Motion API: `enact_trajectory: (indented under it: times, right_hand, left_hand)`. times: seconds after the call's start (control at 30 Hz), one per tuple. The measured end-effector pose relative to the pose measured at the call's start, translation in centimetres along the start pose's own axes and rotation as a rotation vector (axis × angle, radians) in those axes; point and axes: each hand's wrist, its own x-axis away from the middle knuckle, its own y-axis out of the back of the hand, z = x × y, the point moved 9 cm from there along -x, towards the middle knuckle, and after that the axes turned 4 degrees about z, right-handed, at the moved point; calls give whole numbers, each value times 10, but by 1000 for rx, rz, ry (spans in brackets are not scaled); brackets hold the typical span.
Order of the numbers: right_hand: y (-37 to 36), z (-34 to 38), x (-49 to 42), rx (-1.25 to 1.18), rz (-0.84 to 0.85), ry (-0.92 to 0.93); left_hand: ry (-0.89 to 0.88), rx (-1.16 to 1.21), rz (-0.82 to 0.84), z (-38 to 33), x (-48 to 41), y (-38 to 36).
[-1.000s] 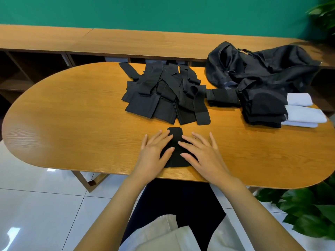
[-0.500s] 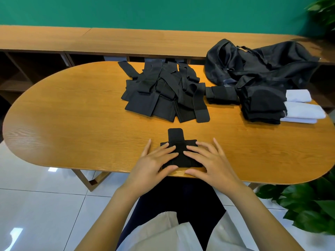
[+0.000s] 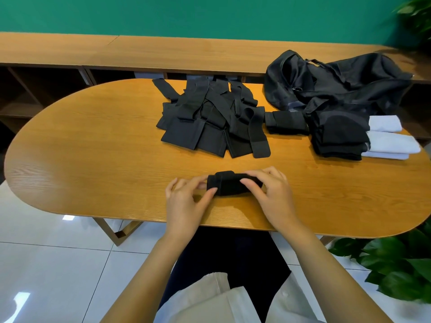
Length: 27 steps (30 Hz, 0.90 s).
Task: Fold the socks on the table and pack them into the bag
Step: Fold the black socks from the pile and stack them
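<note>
An oval wooden table point(image 3: 93, 159) is seen from above, its long near edge facing the person. At the far right corner a black bag point(image 3: 345, 82) is slumped, reaching past the far edge. A loose pile point(image 3: 210, 122) of unfolded black socks is spread along the middle of the far edge. By the right edge, just in front of the bag, a stack point(image 3: 338, 141) of folded black socks is set, with white socks point(image 3: 394, 144) touching its right side and one black bundle point(image 3: 286, 122) just beside its left.

Near the middle of the near edge, a folded black sock point(image 3: 229, 186) is held between both hands. Its left end is pinched by the left hand point(image 3: 184, 203), thumb in front and fingers behind. Its right end is grasped by the right hand point(image 3: 272, 194), fingers curled over the top. Whether the sock touches the tabletop cannot be told.
</note>
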Motion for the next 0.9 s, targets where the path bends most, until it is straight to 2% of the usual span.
enact_trajectory:
  times: [0.07, 0.17, 0.23, 0.3, 0.37, 0.47, 0.57, 0.67, 0.77, 0.9]
  right_hand:
    - [-3, -1, -11, -46, -4, -65]
    - [-7, 5, -23, 26, -33, -35]
    - [-9, 8, -24, 143, -36, 4]
    - [-21, 10, -20, 291, 56, 58]
    - [-37, 6, -11, 381, 197, 74]
    - [-49, -4, -1, 400, 297, 54]
    - [-48, -5, 2, 386, 303, 37]
    - [-47, 4, 6, 357, 295, 68]
    - [-54, 17, 14, 464, 318, 195]
    - [-62, 18, 11, 587, 352, 229]
  left_hand:
    - [89, 77, -4, 7, -5, -2]
    - [189, 154, -5, 16, -11, -5]
    - [235, 105, -11, 19, -13, -7]
    - [275, -12, 8, 22, -14, -8]
    - [236, -116, 29, 23, -15, -9]
    - [87, -109, 150, 19, -16, -20]
    - [-6, -156, 246, 17, -14, -28]
    - [-70, -260, 227, 14, -17, -27]
    - [-108, -331, 191, 5, -20, -26]
    - [-98, -321, 196, 1, -24, -27]
